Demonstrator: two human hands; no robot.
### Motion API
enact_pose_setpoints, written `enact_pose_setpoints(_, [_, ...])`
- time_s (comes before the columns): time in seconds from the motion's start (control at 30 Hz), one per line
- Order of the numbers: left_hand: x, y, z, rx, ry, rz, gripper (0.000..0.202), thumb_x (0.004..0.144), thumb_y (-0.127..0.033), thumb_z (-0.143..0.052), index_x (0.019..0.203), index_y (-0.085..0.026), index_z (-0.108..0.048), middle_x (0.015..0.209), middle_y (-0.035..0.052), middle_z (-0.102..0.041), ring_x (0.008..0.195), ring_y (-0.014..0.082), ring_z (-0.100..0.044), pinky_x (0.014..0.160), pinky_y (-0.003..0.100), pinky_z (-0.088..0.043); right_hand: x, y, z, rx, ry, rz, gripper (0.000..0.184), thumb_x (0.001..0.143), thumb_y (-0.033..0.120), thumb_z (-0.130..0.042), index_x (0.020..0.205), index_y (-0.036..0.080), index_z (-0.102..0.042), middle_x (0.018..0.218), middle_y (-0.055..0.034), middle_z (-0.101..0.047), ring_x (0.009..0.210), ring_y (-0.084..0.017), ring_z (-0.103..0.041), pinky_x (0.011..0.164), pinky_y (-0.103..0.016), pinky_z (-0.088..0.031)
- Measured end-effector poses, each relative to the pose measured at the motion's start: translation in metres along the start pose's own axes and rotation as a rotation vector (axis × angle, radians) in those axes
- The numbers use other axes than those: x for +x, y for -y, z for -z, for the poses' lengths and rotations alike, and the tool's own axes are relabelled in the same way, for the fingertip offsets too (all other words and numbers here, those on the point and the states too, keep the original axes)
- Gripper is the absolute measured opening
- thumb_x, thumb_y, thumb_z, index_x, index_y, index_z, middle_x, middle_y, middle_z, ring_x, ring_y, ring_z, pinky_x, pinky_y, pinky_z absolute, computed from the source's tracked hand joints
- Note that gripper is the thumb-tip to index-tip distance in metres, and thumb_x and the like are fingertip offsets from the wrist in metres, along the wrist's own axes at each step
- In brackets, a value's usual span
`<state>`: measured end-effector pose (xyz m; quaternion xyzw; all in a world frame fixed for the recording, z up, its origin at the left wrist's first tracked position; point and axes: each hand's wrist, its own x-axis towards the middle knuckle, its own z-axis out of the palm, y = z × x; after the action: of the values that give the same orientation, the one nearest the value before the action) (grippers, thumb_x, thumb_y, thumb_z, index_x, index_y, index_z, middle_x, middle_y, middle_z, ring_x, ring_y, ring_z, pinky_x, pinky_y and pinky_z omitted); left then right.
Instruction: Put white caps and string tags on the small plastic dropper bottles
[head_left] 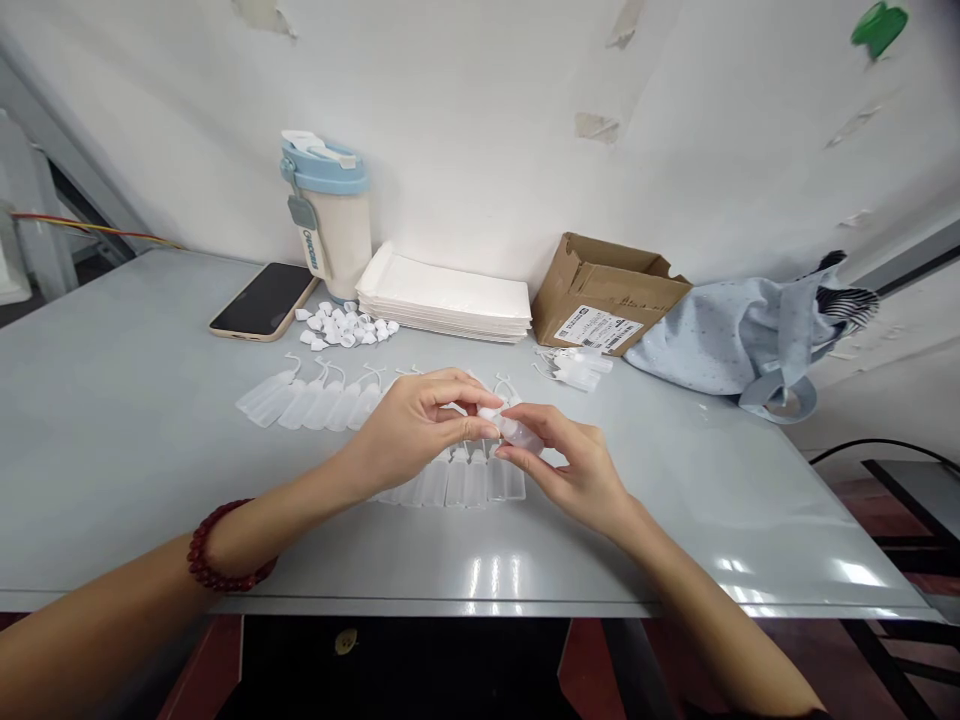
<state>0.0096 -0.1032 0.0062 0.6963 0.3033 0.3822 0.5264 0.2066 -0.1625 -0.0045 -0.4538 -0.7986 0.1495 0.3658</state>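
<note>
My left hand (409, 425) is closed, thumb and fingers pinching a small white cap (488, 414). My right hand (581, 465) grips a small translucent plastic bottle (527, 438), tilted with its neck toward the left. Cap and bottle neck meet between my fingertips; how far the cap is seated I cannot tell. Beneath my hands lies a front row of similar bottles (466, 482), partly covered by my left hand. Behind my left wrist is another row of bottles (319, 402) with thin white loops at their tops.
White caps (347, 326) lie heaped near a phone (262, 300) and a blue-lidded tumbler (341, 225). Stacked white envelopes (450, 295) stand along the wall beside an open cardboard box (607, 295). More bottles (577, 370) lie before the box. A light-blue cloth bag (712, 335) is at right.
</note>
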Motion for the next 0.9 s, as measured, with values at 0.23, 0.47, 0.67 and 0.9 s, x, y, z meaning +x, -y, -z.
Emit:
enact_pose_setpoints(0.23, [-0.004, -0.001, -0.007, 0.032, -0.029, -0.051, 0.015, 0.076, -0.024, -0.070, 0.089, -0.026, -0.077, 0.091, 0.0028, -0.068, 0.068, 0.0119, -0.063, 0.057, 0.020, -0.057, -0.004, -0.004, -0.008, -0.207, -0.032, 0.056, 0.024, 0.093, 0.028, -0.052, 0.116, 0.022, -0.052, 0.092, -0.0054, -0.071, 0.068, -0.015, -0.068, 0.061, -0.027, -0.054])
enact_pose_setpoints(0.47, [-0.004, 0.000, -0.009, 0.025, -0.009, -0.032, 0.014, 0.081, -0.025, -0.065, 0.091, -0.023, -0.075, 0.094, 0.0023, -0.070, 0.074, 0.0129, -0.067, 0.068, 0.022, -0.060, -0.005, -0.009, -0.013, -0.260, -0.097, 0.111, 0.024, 0.092, 0.024, -0.054, 0.115, 0.021, -0.048, 0.094, -0.0069, -0.072, 0.071, -0.017, -0.070, 0.061, -0.026, -0.055])
enact_pose_setpoints(0.67, [-0.003, -0.001, -0.005, 0.001, 0.005, 0.129, 0.014, 0.078, -0.030, -0.069, 0.087, -0.019, -0.071, 0.072, 0.0016, -0.072, 0.067, 0.0165, -0.070, 0.060, 0.024, -0.059, -0.006, -0.010, -0.015, -0.367, -0.131, 0.186, 0.021, 0.094, 0.022, -0.050, 0.115, 0.021, -0.048, 0.089, -0.0075, -0.072, 0.068, -0.017, -0.069, 0.057, -0.028, -0.055])
enact_pose_setpoints(0.9, [-0.003, 0.001, -0.005, -0.094, 0.031, 0.144, 0.013, 0.078, -0.030, -0.070, 0.085, -0.019, -0.071, 0.074, 0.0017, -0.072, 0.072, 0.0169, -0.070, 0.070, 0.028, -0.061, -0.009, -0.011, -0.014, -0.484, -0.123, 0.346, 0.030, 0.091, 0.010, -0.050, 0.119, 0.021, -0.045, 0.101, -0.0095, -0.071, 0.075, -0.019, -0.068, 0.062, -0.032, -0.054])
